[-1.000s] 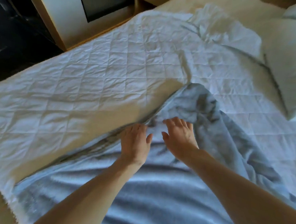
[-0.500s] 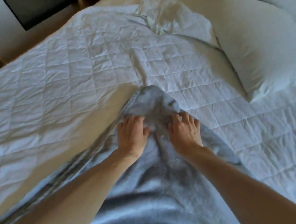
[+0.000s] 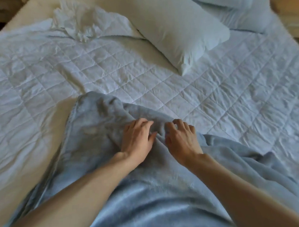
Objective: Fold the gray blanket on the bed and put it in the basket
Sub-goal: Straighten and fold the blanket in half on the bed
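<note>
The gray blanket (image 3: 98, 127) lies rumpled over the near part of the bed (image 3: 217, 93), its far edge bunched into a ridge. My left hand (image 3: 137, 139) rests palm down on the blanket just behind that ridge, fingers curled into the cloth. My right hand (image 3: 182, 140) sits beside it, a small gap apart, fingertips hooked over the bunched edge. Both forearms reach in from the bottom of the view. No basket is in view.
A white pillow (image 3: 177, 30) lies at the head of the bed, with a second pillow (image 3: 240, 15) behind it. A crumpled white sheet (image 3: 84, 22) is bunched at the far left. Wooden furniture (image 3: 297, 19) stands at the top right corner.
The view has swung right and up toward the pillows. Both hands stay side by side on the blanket's bunched edge, which has shifted right across the quilt.
</note>
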